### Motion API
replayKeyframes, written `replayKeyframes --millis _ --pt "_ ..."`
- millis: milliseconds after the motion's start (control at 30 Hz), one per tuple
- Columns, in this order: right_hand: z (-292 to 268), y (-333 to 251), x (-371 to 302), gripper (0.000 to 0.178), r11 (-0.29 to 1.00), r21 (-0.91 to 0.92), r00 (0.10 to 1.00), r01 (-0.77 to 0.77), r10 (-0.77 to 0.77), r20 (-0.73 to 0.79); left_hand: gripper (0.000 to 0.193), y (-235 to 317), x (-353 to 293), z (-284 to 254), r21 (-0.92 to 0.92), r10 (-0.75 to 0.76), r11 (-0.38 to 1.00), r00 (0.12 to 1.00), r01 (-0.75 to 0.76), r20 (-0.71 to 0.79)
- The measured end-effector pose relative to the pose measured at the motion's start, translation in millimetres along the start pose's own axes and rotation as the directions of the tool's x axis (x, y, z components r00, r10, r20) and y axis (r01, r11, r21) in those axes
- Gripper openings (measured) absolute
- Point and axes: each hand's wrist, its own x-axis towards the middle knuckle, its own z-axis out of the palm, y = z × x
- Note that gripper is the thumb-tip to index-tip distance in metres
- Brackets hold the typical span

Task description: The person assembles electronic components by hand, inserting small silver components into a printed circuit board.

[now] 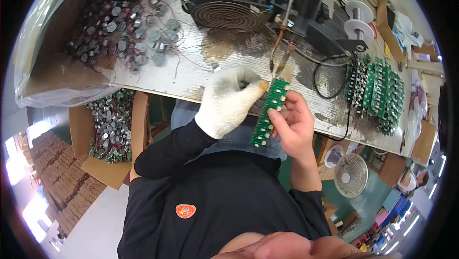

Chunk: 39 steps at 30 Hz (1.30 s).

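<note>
My right hand [296,124], bare, grips a long green circuit board strip [264,124] with the thumb on its face and the fingers behind its edge. A row of small pale metal parts runs along the strip, and its upper end lies just below the soldering iron tip [283,67]. My left hand [228,100] wears a white knitted glove with a stained fingertip. Its thumb and forefinger are pinched together beside the strip's upper left edge; whatever they hold is too small or hidden to make out.
A pile of small round metal motors with thin wires [138,34] covers the bench's left side. Behind the iron stands a black fan [227,12]. Stacked green boards [380,91] sit at right, below solder wire spools [359,20]. A cardboard box [140,120] of finished-looking pieces stands lower left.
</note>
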Motion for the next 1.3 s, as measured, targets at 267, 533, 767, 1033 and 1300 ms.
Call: replayKeyframes --millis 267,533,767,1033,1300 --pt "0.6 -6.1 1.2 0.036 1.0 -0.016 1.0 0.008 -0.008 -0.001 0.019 -0.1 3.7 -0.8 0.076 0.121 0.99 0.992 -0.123 0.023" --pt "-2.3 0.0 -0.1 0.036 1.0 -0.021 1.0 0.006 -0.006 0.011 0.018 -4.7 2.5 0.6 0.097 0.077 0.992 0.997 -0.077 -0.001" --pt "1.0 0.1 1.6 0.036 1.0 -0.022 1.0 0.01 -0.009 0.018 0.017 -1.7 1.0 -2.3 0.071 0.072 0.995 0.997 -0.072 -0.004" --pt "-0.7 -3.2 2.2 0.039 0.998 0.037 0.997 -0.047 0.049 -0.054 0.027 10.3 -25.4 -22.4 0.573 0.515 0.711 0.857 -0.408 -0.03" --pt "-9.7 6.1 6.1 0.041 0.997 0.072 0.995 -0.006 0.013 -0.095 0.033 36.3 -11.5 -95.6 0.912 0.697 0.076 0.676 -0.402 0.24"
